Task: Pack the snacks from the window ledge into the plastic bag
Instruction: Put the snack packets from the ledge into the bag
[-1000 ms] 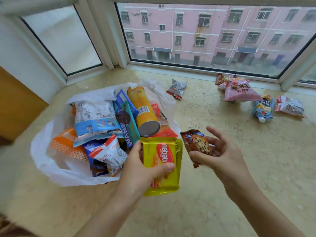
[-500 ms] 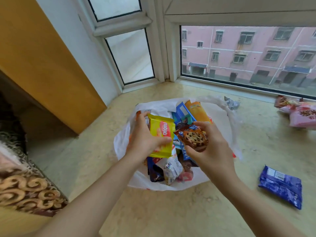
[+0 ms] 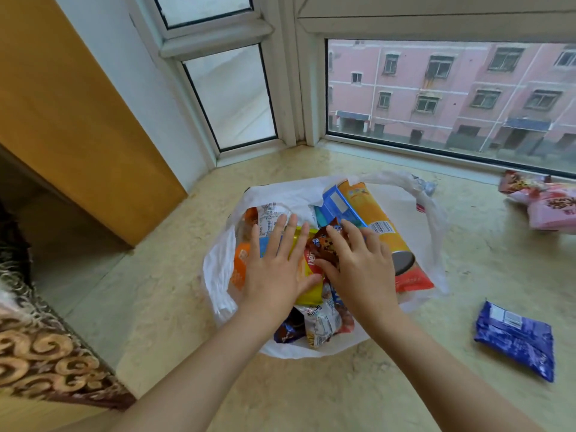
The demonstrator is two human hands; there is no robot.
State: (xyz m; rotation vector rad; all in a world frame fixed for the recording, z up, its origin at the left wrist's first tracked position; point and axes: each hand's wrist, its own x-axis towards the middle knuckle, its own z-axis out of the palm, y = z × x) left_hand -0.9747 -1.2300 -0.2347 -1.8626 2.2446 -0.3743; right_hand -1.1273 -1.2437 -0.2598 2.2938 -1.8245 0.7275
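Both hands were over the mouth of the white plastic bag point(image 3: 218, 275), which lay open on the marble window ledge point(image 3: 467, 275) near the middle of the view, so the step in hand looked like setting down two snacks on the pile inside. The left hand point(image 3: 276, 272) lay flat, fingers straight and spread, pressing the yellow wafer pack point(image 3: 307, 296) down onto the heap. At its three o'clock the right hand point(image 3: 358, 269) rested with fingers only slightly bent on the brown chocolate-chip cookie packet point(image 3: 324, 249); whether it pinched the packet or merely pushed it could not be told. The bag was already well filled: an orange crisp tube point(image 3: 377, 226) lay slanted toward its two o'clock side with a blue biscuit box point(image 3: 336, 204) just beside it, an orange packet point(image 3: 240, 269) sat at nine o'clock, and small white and dark wrappers point(image 3: 321, 325) crowded the six o'clock edge. Snacks were left outside it: a blue packet point(image 3: 514, 341) on the ledge at four o'clock from the bag, well apart, and pink and red packets point(image 3: 548, 207) at two o'clock by the window frame. By my judgement the task was well past half, and the next move called for lifting both hands clear and reaching right for the blue packet, minding that the heaped contents might slide out of the slack bag mouth.
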